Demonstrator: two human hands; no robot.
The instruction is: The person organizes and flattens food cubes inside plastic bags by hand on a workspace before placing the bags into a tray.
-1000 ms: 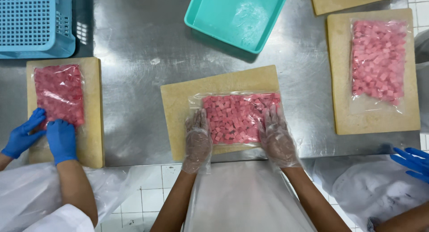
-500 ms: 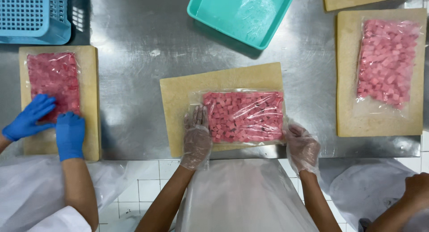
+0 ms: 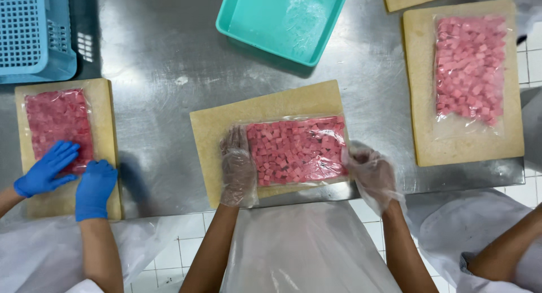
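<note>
Head view: the right hand (image 3: 372, 171) had slid off the clear bag of pink cubes (image 3: 296, 151) to pinch its right edge. The left hand (image 3: 237, 166) stayed flat and open on the left end, over the tan board (image 3: 226, 123).

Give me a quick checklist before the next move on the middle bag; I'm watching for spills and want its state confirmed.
1. Left hand flat on the bag's left end: ok.
2. Right hand at the bag's right end, at the board's corner: ok; whether it grips the film, cannot tell.
3. Bag of pink cubes lying flat on the cutting board, cubes in one even layer: ok.
4. Bag's seal closed: cannot tell.
5. Both hands in clear gloves: ok.
6. Teal tray apart from the board: ok.
7. Co-worker's blue-gloved hands staying on their own board at the left: ok.
</note>
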